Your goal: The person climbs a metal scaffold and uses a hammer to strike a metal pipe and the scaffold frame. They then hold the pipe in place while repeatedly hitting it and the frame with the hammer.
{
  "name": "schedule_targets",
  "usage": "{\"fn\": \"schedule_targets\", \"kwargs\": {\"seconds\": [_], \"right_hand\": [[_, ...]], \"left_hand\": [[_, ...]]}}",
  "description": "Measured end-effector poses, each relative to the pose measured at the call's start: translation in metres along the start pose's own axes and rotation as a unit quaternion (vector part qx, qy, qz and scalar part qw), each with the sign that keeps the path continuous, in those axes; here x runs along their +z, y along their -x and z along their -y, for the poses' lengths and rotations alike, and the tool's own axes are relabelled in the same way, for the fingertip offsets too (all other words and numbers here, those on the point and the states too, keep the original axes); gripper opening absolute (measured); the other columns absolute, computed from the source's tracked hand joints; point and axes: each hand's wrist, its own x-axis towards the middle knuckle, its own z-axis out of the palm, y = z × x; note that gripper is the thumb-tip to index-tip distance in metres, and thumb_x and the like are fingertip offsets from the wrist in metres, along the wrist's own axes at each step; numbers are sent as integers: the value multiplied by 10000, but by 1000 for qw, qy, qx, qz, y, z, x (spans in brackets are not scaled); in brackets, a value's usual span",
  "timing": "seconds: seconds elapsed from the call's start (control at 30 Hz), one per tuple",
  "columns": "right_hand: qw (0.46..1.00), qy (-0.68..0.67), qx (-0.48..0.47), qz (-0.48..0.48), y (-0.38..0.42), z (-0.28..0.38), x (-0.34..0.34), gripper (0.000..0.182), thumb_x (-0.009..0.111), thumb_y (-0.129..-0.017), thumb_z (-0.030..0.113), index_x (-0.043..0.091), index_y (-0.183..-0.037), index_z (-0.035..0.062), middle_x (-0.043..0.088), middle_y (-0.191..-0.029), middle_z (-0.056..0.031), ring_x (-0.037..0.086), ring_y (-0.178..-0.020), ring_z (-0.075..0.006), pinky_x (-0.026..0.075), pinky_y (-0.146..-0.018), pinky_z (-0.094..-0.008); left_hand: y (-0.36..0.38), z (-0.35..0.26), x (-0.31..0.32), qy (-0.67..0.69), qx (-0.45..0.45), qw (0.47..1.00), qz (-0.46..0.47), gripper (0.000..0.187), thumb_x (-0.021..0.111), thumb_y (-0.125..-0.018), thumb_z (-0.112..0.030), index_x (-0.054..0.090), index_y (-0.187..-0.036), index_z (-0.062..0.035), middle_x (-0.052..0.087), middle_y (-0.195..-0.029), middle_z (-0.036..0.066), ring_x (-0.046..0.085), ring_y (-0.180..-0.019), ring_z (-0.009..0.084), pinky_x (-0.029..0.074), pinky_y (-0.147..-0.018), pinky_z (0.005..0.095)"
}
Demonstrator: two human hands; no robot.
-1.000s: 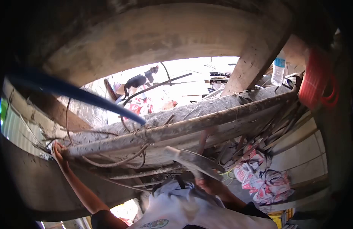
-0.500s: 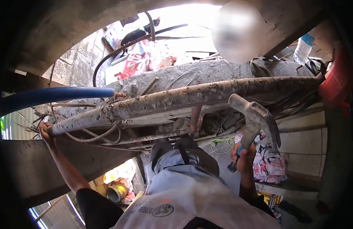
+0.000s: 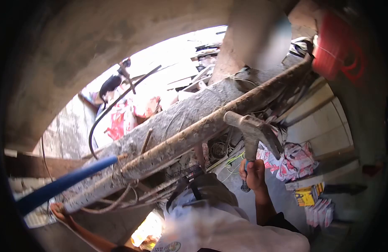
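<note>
My right hand [image 3: 255,174] is closed around the handle of a claw hammer [image 3: 251,133], raised with its worn head up and its claw toward the right. Behind the hammer, a long round pole [image 3: 189,136] crusted with dirt slants from lower left to upper right. At its lower left end is my left hand [image 3: 61,211], its fingers curled against the pole and partly hidden. A blue tube [image 3: 72,178] crosses above that end, near my left hand. Bent rebar [image 3: 114,206] hangs just under the pole.
A rough concrete beam [image 3: 168,122] runs behind the pole. Curved rebar [image 3: 92,132] rises above it, near a dark cat [image 3: 110,86]. Printed sacks [image 3: 296,161] lie at right. A person in a red garment [image 3: 334,48] stands at upper right.
The whole view has tilted, so the pole now slants more steeply. The hammer stays raised in my right hand, and my left hand remains at the pole's end. The person's red garment shows higher up.
</note>
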Motion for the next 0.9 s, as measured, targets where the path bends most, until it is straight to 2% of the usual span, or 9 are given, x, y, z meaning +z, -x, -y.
{"fn": "schedule_targets", "kwargs": {"seconds": [0.03,0.07,0.13,0.2,0.37,0.47,0.73,0.83,0.9], "right_hand": [[1000,24,-4,-7,1,5,4,632,441,-906,582,426,-573,46,411,-489,0,396,-421,-72,295,-401,-231],[999,49,-10,-19,2,10,6,629,439,-912,573,422,-561,52,408,-487,5,391,-422,-68,291,-403,-234],[994,94,-9,-53,9,7,9,567,485,-916,500,465,-585,39,446,-492,-5,416,-455,-79,329,-436,-277],[989,137,-4,-59,12,-2,9,484,536,-904,413,523,-637,9,512,-503,-46,470,-480,-114,393,-479,-335],[989,97,52,-102,19,23,24,467,518,-913,402,541,-656,12,514,-510,-43,492,-494,-120,393,-491,-323],[980,154,91,-89,20,35,20,432,528,-904,375,564,-691,1,532,-547,-45,537,-546,-112,408,-527,-315],[987,156,6,-45,8,24,-4,350,548,-913,296,548,-734,-5,456,-499,-70,439,-503,-94,378,-499,-330],[990,136,4,-20,6,5,-12,327,552,-915,286,551,-761,-2,454,-499,-52,434,-509,-80,372,-490,-322],[997,22,76,1,3,-2,-14,345,536,-924,321,571,-735,34,520,-559,3,495,-560,-62,399,-531,-283]], "left_hand": [[-8,35,-13,-13,4,1000,6,224,528,-888,-158,536,-1072,-31,521,-991,95,508,-886,224,464,-791,389],[-7,18,6,-64,36,997,-26,222,529,-887,-161,537,-1067,-31,522,-987,95,510,-883,224,464,-789,389],[21,-94,90,-194,107,966,-131,218,532,-885,-167,540,-1057,-33,524,-980,95,512,-878,224,463,-786,388],[39,-152,141,-215,156,951,-159,214,535,-884,-172,542,-1048,-34,527,-973,95,514,-873,224,463,-783,387],[80,-228,240,-152,242,957,-58,207,542,-881,-186,548,-1024,-37,533,-954,95,519,-861,223,462,-776,386],[97,-257,284,-126,264,956,11,203,547,-878,-195,552,-1009,-39,537,-943,95,523,-853,223,461,-771,385],[128,-300,347,-129,259,947,136,198,558,-873,-217,562,-970,-44,548,-914,96,531,-833,222,459,-759,382],[137,-313,362,-150,240,945,163,198,562,-871,-225,566,-956,-46,552,-903,96,535,-825,221,459,-755,381],[142,-323,372,-163,227,945,170,199,565,-869,-231,568,-946,-47,554,-896,96,537,-820,221,458,-752,380]]}}
